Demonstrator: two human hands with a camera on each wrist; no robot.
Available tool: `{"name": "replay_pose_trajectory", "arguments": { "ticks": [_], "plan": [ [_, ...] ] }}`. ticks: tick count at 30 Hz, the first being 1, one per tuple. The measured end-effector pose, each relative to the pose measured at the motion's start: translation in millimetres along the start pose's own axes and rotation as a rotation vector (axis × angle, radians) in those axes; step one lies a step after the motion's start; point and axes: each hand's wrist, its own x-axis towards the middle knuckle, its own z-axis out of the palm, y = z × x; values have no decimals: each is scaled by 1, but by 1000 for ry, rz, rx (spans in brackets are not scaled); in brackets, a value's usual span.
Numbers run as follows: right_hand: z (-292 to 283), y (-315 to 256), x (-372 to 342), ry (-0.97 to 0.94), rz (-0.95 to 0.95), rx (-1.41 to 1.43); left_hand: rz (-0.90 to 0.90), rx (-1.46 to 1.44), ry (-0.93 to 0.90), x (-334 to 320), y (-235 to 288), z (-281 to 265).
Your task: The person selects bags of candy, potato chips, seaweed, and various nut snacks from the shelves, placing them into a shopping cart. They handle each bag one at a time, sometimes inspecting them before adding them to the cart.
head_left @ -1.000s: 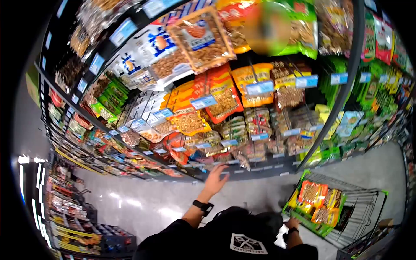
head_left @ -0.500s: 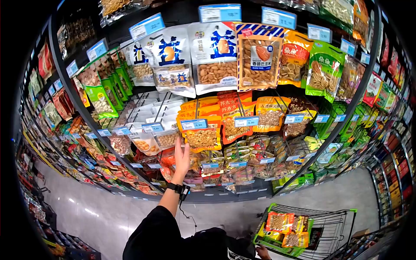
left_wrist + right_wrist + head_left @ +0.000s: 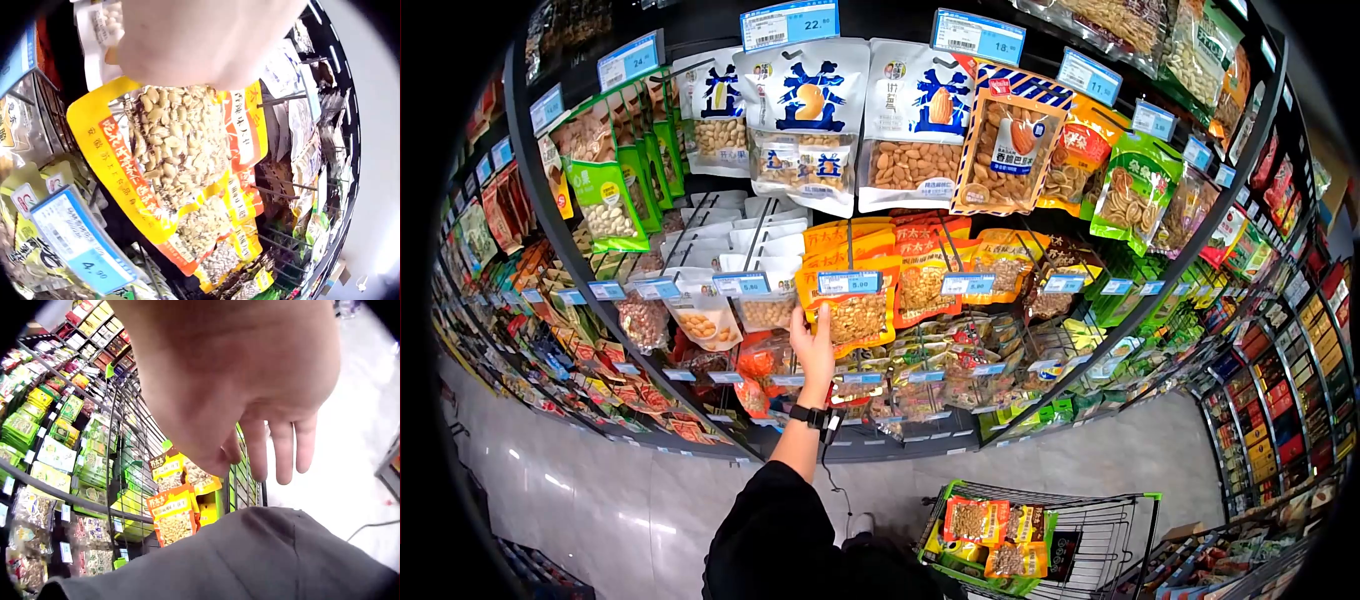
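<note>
My left hand (image 3: 812, 350) pinches the lower left edge of a yellow nut bag (image 3: 858, 322) hanging on a shelf hook, the thumb lying on its front. Seen in the left wrist view, that hand (image 3: 206, 40) covers the top of the same bag (image 3: 181, 134), which tilts out from the rack; its fingertips are mostly hidden. My right hand (image 3: 244, 381) hangs over the cart (image 3: 134, 434) with fingers extended downward in the right wrist view, and nothing shows in it. The head view does not show the right hand.
Silver-white nut bags (image 3: 805, 125) stand above, with price tags (image 3: 790, 24) along the shelf edges. The cart (image 3: 1090, 520), at the lower right, holds several orange and yellow bags (image 3: 975, 520). Grey floor (image 3: 730, 500) lies below the rack.
My left hand has moved from low in front of the rack up to the yellow bag and taken hold of its edge. The head view has turned, and the cart now appears further left.
</note>
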Motion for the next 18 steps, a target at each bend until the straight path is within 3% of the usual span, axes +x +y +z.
{"name": "replay_pose_trajectory", "arguments": {
  "ticks": [2,6,10,12,13,14,16,18],
  "plan": [
    [0,-14,3,-1,2,1,57,-87,71,2,7,4],
    [-11,-40,22,3,15,11,20,172,117,-3,41,4],
    [-19,-67,53,41,73,29,67,-123,127,-3,32,17],
    [-20,-71,73,75,132,18,61,-66,91,-3,28,19],
    [-33,-54,97,-73,3,-80,55,-15,61,-3,27,18],
    [-24,-41,85,-134,-487,-347,48,36,32,-3,29,17],
    [1,-103,29,-67,-90,97,75,107,39,-10,47,16],
    [14,-131,16,-37,-129,44,47,161,45,-20,70,15]
  ]
}}
